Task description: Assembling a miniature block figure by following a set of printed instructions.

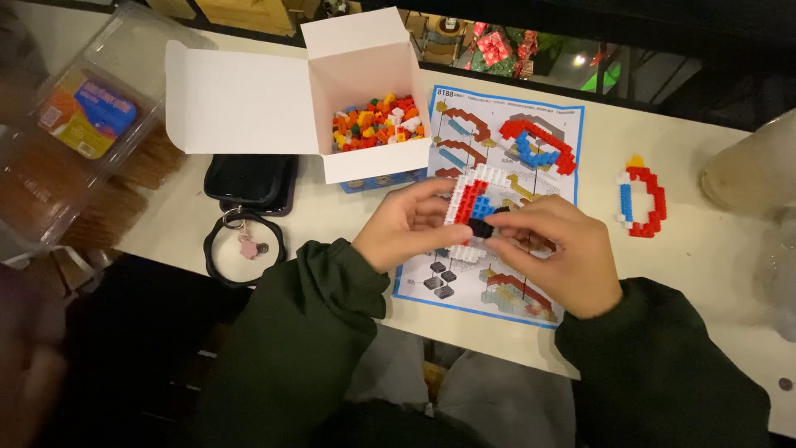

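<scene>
Left hand [404, 224] grips the part-built brick model [473, 203] by its near edge | right hand [554, 249] pinches a black brick [479, 227] against the model's lower edge | instruction sheet [506, 199] beneath both hands on the bench [713, 241] | finished red section [642, 202] beyond right hand | brick box [377, 124] beyond left hand holds many bricks; build judged partway.

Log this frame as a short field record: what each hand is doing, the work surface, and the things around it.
left hand: left hand grips the white, red and blue brick model from its left side
right hand: right hand pinches a small black brick against the model's lower edge
under the hands: printed instruction sheet lying flat on the pale table
brick supply: open white box holding loose mixed-colour bricks
finished part: red, blue and white ring-shaped piece right of the sheet
other items: dark phone; clear plastic container at far left
</scene>
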